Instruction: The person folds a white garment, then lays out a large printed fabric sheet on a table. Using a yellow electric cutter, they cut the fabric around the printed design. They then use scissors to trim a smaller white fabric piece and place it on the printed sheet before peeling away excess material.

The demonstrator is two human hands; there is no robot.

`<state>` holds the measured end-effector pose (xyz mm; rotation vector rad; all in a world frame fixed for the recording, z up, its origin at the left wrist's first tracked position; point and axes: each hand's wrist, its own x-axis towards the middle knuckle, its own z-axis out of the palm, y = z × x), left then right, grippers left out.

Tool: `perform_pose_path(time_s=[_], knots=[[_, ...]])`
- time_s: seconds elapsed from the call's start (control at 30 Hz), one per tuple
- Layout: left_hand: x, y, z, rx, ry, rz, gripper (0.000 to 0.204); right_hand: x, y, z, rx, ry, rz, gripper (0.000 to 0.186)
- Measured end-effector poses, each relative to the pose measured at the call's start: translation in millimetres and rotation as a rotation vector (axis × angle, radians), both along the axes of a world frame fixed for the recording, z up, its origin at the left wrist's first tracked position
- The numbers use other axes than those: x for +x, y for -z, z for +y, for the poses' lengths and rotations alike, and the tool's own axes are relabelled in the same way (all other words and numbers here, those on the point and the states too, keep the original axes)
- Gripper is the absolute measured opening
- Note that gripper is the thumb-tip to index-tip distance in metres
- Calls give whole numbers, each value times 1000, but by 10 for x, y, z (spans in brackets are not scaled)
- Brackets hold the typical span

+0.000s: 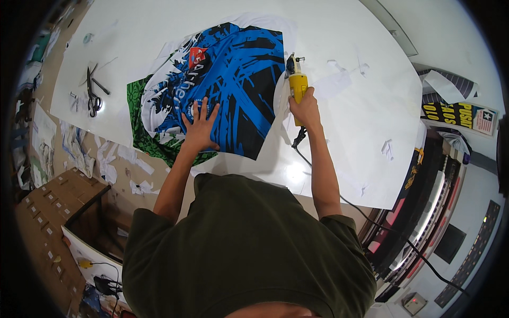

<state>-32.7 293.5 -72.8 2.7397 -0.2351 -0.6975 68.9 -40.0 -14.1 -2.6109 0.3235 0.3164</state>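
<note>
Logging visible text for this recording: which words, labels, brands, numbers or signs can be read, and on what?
Wording isn't copied out, only located:
Blue-and-black fabric: large white lettering, legible; smaller print too small.
Red patch on it: white characters, partly legible.
Yellow-and-black sheet, right: bold lettering, partly legible.
Yellow power tool: any markings too small.
White labels on brown boxes, lower left: too small.
</note>
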Motion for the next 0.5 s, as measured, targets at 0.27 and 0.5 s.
perform_pose_path(time_s=[0.27,0.5], knots=[[0,-46,-19,4,-6,-10,149,333,30,-53,27,-62,-26,51],[-5,-27,-17,17,0,-47,150,796,90,-50,-6,-93,-47,53]])
